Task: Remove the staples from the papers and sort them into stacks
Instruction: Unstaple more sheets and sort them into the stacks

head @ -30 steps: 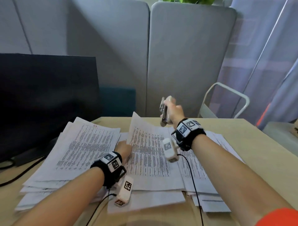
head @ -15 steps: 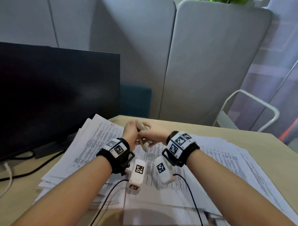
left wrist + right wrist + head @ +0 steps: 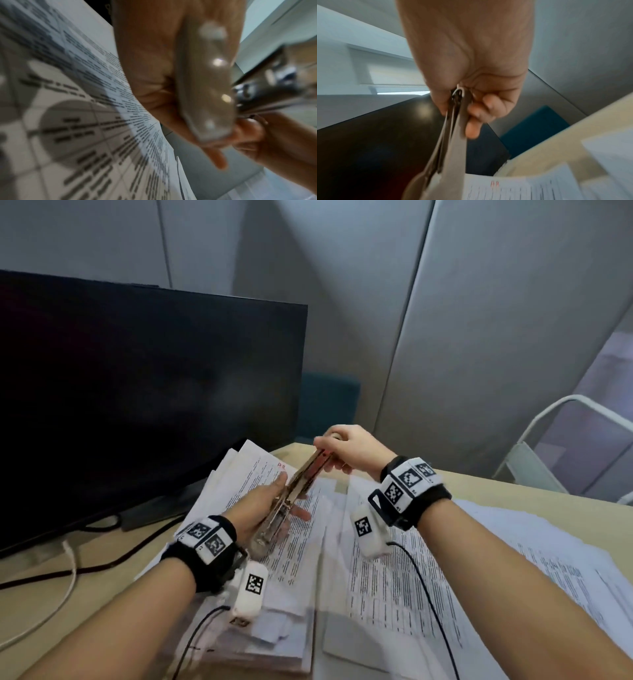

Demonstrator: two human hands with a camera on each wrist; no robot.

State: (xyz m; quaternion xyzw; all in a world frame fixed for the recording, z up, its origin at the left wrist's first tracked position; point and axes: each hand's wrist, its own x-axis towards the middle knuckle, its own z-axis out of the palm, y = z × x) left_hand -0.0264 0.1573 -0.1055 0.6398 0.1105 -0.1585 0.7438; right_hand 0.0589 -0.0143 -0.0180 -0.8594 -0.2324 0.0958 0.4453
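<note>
Metal stapler (image 3: pixel 295 494), one, gripped by left hand (image 3: pixel 263 508) and right hand (image 3: pixel 352 450) above several paper stacks (image 3: pixel 394 577).

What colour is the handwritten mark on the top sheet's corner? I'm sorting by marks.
Red, on the top sheet; clearest in the head view.

Red handwritten mark, perhaps "AR" (unclear), on top paper (image 3: pixel 274 470), printed text too blurred to read

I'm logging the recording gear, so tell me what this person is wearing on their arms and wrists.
Each bare forearm carries a black wrist strap faced with white panels of black square-code markers. A white camera pod with its own marker hangs under the left wrist, another under the right; thin black cables trail from both.
</note>
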